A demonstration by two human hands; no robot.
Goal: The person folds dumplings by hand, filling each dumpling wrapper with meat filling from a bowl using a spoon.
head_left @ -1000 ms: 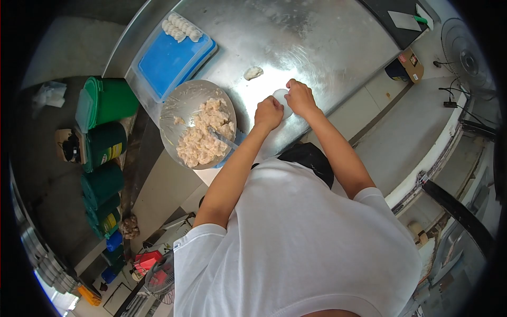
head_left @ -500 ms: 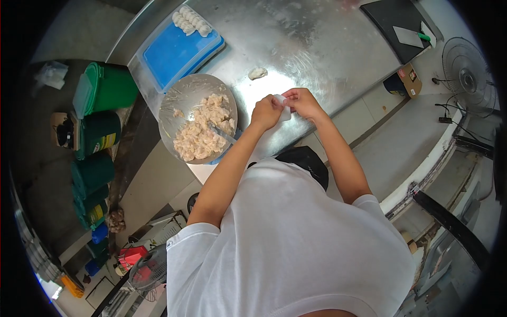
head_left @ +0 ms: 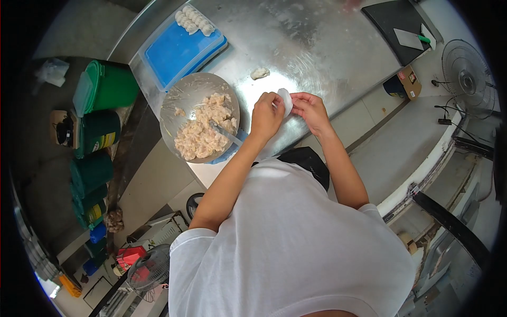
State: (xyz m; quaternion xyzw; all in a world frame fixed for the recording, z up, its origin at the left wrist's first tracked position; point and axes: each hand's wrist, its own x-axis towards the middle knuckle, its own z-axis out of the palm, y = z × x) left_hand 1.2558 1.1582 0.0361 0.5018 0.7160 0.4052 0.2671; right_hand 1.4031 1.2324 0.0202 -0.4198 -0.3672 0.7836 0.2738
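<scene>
head view: a thin white sheet (head_left: 285, 101) is up between both hands, above the near side of the metal table (head_left: 322, 53). the left hand (head_left: 268, 113) has its fingers curled and closed on the sheet's left side, apparently carrying most of its weight. the right hand (head_left: 311, 112) meets the opposite edge with its fingertips, probably to steady it; whether they pinch or only touch, i cannot tell. holding it by the borders likely spares the middle, since something so thin would crease easily.

the wide metal bowl (head_left: 173, 103) sits to the left of the hands, seemingly set there so that the chunky pinkish mixture (head_left: 203, 138) in it stays within short reach. a utensil (head_left: 226, 132) rests in the mixture, its handle leaning out toward the person, which makes it easy to grab. beyond the bowl is a clear-sided blue container (head_left: 182, 50), with plump white pieces (head_left: 194, 21) at its far end, perhaps packed close to save room. a pale lump (head_left: 259, 73) lies alone on the table just past the hands. the black board (head_left: 384, 20), bearing a green-handled scraper (head_left: 409, 38), is well apart at the far right, presumably out of the way.
</scene>
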